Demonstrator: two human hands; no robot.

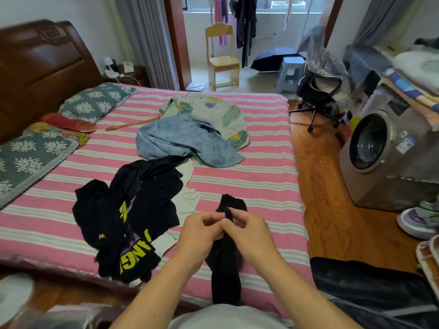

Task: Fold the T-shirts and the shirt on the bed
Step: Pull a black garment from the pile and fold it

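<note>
My left hand (202, 230) and my right hand (247, 230) meet above the bed's near edge, both gripping a bunched black garment (225, 264) that hangs down toward me. To the left lies a heap of black T-shirts (133, 210) with yellow lettering. A white garment (188, 198) peeks from under that heap. Farther back on the pink striped bed (261, 181), a crumpled light blue shirt (180, 136) rests partly over a folded leaf-print cloth (223, 112).
Pillows (95, 103) and a wooden headboard (40, 60) sit at the left. A washing machine (380, 150), an office chair (318, 93) and shoes (415, 219) stand on the wooden floor to the right. A dark bag (370, 281) lies by my right arm.
</note>
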